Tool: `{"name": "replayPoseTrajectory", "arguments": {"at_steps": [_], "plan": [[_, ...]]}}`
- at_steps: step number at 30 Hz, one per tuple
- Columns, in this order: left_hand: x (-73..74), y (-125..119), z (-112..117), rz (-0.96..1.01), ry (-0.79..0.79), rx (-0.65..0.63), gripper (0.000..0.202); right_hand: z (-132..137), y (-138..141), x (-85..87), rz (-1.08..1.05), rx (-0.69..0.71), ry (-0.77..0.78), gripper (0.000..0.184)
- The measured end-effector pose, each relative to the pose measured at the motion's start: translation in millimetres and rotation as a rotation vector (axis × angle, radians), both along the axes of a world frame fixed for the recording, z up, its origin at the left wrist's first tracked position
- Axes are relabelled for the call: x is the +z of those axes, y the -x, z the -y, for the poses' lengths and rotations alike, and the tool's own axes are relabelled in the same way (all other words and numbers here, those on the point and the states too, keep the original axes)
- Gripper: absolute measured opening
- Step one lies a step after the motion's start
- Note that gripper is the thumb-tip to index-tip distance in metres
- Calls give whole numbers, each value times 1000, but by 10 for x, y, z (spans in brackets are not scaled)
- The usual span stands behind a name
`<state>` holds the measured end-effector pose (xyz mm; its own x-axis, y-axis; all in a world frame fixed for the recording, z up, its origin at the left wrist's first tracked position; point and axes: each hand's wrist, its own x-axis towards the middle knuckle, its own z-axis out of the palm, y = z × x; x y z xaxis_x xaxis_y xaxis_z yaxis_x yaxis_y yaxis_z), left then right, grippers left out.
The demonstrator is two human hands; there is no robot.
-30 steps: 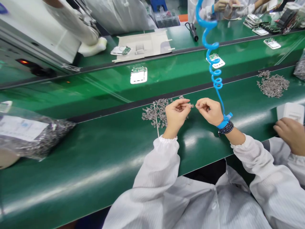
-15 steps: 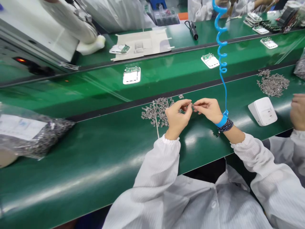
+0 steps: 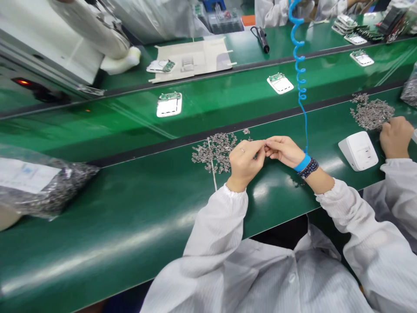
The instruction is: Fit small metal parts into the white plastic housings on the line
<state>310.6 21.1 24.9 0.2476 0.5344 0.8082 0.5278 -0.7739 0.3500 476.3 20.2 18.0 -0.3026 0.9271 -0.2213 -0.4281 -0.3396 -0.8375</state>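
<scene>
My left hand (image 3: 246,163) is closed in a pinch, its fingertips meeting those of my right hand (image 3: 285,150), which is pinched too. Between them is a tiny grey metal part, now mostly covered by the fingers. Just left of and behind my left hand lies a loose pile of small metal parts (image 3: 216,150) on the green bench (image 3: 137,204). A thin pale stick (image 3: 213,174) runs out of the pile toward me. My right wrist wears a blue strap (image 3: 302,163) joined to a coiled blue cord (image 3: 299,69).
A bag of metal parts (image 3: 65,187) lies at left. On the belt (image 3: 221,98) beyond sit white housings with circuit boards (image 3: 169,106). At right are a white plug-in device (image 3: 358,151), another parts pile (image 3: 373,113) and a co-worker's hand (image 3: 396,137).
My fingertips have come closer together, covering the small part seen between them before. The housings on the belt have shifted left. The co-worker's hand at right has moved to the far pile.
</scene>
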Motion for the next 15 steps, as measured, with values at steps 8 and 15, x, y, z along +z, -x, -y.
{"name": "replayPoseTrajectory", "arguments": {"at_steps": [8, 15], "plan": [[19, -20, 7, 35, -2, 57, 13, 37, -19, -17, 383, -225, -348, 30], [24, -66, 38, 269, 282, 41, 12, 155, 34, 27, 778, -340, -874, 14]]}}
